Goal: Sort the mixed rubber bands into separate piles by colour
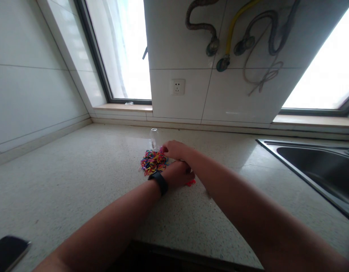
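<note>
A heap of small multicoloured rubber bands point(153, 162) lies on the speckled countertop. My right hand point(176, 150) reaches across to the heap's right edge, fingers bent and closed, with a bit of pink at the fingertips. Just below it, my left hand point(178, 173), with a black watch point(159, 182) on the wrist, crosses under the right forearm. Its fingers curl down over a few red bands point(190, 183) set apart from the heap; what they grip is hidden. Behind the heap stands a clear plastic cup or bottle point(154, 139).
A metal sink point(318, 166) is set into the counter on the right. At the lower left lies a dark phone-like object point(10, 251). The tiled back wall holds a socket point(178, 87), hose valves point(223, 63) and windows. The countertop point(78, 181) ends at a front edge below my arms.
</note>
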A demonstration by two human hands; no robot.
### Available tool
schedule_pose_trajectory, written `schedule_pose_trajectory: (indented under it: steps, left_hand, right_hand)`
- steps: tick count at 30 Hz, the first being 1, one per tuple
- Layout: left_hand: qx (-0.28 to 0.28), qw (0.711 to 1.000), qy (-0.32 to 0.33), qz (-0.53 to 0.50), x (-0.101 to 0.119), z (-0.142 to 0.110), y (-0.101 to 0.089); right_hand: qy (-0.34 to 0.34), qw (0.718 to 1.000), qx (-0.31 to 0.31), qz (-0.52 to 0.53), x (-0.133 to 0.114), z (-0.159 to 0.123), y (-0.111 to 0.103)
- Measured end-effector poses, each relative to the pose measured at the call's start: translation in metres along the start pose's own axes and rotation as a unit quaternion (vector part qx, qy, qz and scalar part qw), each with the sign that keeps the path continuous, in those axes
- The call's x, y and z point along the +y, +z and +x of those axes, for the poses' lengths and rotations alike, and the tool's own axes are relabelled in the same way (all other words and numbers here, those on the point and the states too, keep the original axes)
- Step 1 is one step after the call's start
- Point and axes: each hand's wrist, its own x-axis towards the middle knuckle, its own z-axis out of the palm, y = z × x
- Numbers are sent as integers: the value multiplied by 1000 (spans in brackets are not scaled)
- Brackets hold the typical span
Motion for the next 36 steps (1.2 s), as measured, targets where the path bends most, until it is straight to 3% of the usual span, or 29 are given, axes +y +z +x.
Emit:
schedule_pose_trajectory:
  steps: [7, 15, 22, 25, 32, 36]
  left_hand:
    - [7, 999, 46, 13, -1, 1, -1]
    - [6, 1000, 7, 16, 6, -1, -4]
    - [-4, 1000, 6, 5, 9, -4, -6]
    - [-7, 1000, 8, 1, 7, -4, -5]
    - [-19, 999, 8, -26, -1, -3, -1]
    - [-19, 998, -4, -51, -3, -3, 0]
  right_hand:
    - [-36, 995, 32, 88, 5, -4, -2]
    - [-45, 980, 96, 169, 16, -27, -18]
    - [-6, 963, 174, 207, 56, -111, -42]
    - [43, 938, 232, 254, 80, -155, -45]
    - [139, 838, 330, 413, 109, -228, -22]
    - [144, 826, 330, 433, 106, -240, -9]
